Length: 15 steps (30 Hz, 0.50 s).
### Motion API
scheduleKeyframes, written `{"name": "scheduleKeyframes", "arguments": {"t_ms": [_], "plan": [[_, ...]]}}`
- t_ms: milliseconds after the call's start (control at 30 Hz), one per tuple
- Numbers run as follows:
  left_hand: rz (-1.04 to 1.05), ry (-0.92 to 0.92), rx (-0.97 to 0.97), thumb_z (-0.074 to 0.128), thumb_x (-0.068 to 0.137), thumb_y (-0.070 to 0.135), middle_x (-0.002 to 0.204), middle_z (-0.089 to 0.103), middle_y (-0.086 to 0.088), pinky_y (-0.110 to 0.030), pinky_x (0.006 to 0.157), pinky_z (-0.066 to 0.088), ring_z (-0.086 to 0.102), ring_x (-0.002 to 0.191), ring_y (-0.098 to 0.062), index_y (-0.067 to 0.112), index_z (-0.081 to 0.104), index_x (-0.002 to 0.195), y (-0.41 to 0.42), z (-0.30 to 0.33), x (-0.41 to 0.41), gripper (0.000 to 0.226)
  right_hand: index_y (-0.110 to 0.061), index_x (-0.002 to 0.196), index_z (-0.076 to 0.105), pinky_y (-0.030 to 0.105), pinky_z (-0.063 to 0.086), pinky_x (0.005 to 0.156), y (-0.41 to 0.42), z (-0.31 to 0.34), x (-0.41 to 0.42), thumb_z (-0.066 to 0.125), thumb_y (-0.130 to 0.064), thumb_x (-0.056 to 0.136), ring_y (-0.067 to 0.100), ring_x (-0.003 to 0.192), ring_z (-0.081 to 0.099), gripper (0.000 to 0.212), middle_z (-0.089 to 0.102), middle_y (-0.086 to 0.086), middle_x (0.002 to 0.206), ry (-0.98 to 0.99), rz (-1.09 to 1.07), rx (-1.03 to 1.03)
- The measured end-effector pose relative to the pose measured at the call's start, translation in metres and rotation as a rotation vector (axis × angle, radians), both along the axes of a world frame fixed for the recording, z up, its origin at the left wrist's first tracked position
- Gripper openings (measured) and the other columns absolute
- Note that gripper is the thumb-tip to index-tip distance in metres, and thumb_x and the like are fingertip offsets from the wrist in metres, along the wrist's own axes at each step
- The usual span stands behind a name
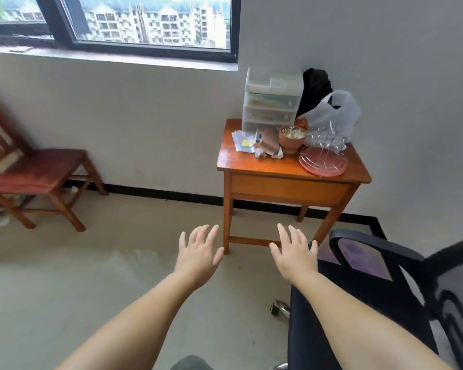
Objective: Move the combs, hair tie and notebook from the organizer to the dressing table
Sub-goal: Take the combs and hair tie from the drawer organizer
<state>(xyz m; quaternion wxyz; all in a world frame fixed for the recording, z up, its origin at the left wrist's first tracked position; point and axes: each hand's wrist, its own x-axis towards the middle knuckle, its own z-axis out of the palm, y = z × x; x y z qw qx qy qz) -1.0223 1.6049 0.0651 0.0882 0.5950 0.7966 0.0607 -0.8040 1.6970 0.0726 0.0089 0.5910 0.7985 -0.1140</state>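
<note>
A translucent plastic drawer organizer (271, 100) stands at the back left of a small orange wooden table (241, 162) against the wall. Its drawers are closed; their contents show only as faint shapes, so I cannot make out combs, a hair tie or a notebook. My left hand (198, 253) and my right hand (294, 252) are stretched out, palms down and fingers spread, holding nothing. Both hover over the floor, well short of the table's front edge.
On the table sit crumpled papers (254, 144), a terracotta pot (291, 140), a pink plate (322, 162), clear plastic items and a white plastic bag (334, 113). A black office chair (372, 289) stands at my right. A wooden chair (43, 174) is at the left.
</note>
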Motion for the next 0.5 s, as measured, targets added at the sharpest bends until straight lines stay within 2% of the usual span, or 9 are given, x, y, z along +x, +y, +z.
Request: {"name": "scheduleKeyframes", "arguments": {"t_ms": [167, 300, 400, 500], "plan": [[0.034, -0.001, 0.032, 0.025, 0.094, 0.047, 0.155, 0.020, -0.004, -0.050, 0.118, 0.005, 0.012, 0.144, -0.020, 0.026, 0.010, 0.147, 0.126, 0.007, -0.070, 0.059, -0.032, 0.147, 0.005, 0.053, 0.007, 0.116, 0.120, 0.005, -0.064, 0.018, -0.051, 0.094, 0.022, 0.146, 0.007, 0.057, 0.013, 0.002, 0.158, 0.064, -0.019, 0.019], [-0.064, -0.004, 0.117, 0.028, 0.094, 0.046, 0.153, 0.023, -0.003, -0.050, 0.117, 0.005, 0.015, 0.143, -0.020, 0.027, 0.013, 0.145, 0.248, 0.024, -0.116, 0.057, -0.029, 0.147, 0.013, 0.050, 0.014, 0.116, 0.222, 0.012, -0.113, 0.022, -0.047, 0.095, 0.022, 0.145, 0.010, 0.055, 0.016, 0.003, 0.157, 0.177, -0.097, 0.007], [-0.196, 0.025, 0.158, 0.028, 0.094, 0.044, 0.153, 0.024, -0.003, -0.049, 0.118, 0.006, 0.016, 0.142, -0.019, 0.027, 0.012, 0.145, 0.332, 0.045, -0.140, 0.056, -0.023, 0.144, 0.025, 0.043, 0.028, 0.109, 0.288, 0.024, -0.145, 0.030, -0.040, 0.096, 0.024, 0.139, 0.025, 0.051, 0.027, 0.004, 0.153, 0.330, -0.139, 0.001], [-0.306, 0.044, 0.230, 0.032, 0.094, 0.041, 0.151, 0.029, -0.002, -0.048, 0.118, 0.010, 0.022, 0.140, -0.020, 0.027, 0.015, 0.145, 0.411, 0.071, -0.153, 0.056, -0.015, 0.129, 0.047, 0.033, 0.041, 0.091, 0.348, 0.044, -0.171, 0.035, -0.027, 0.095, 0.025, 0.120, 0.047, 0.038, 0.049, 0.010, 0.135, 0.639, -0.329, -0.099]]}}
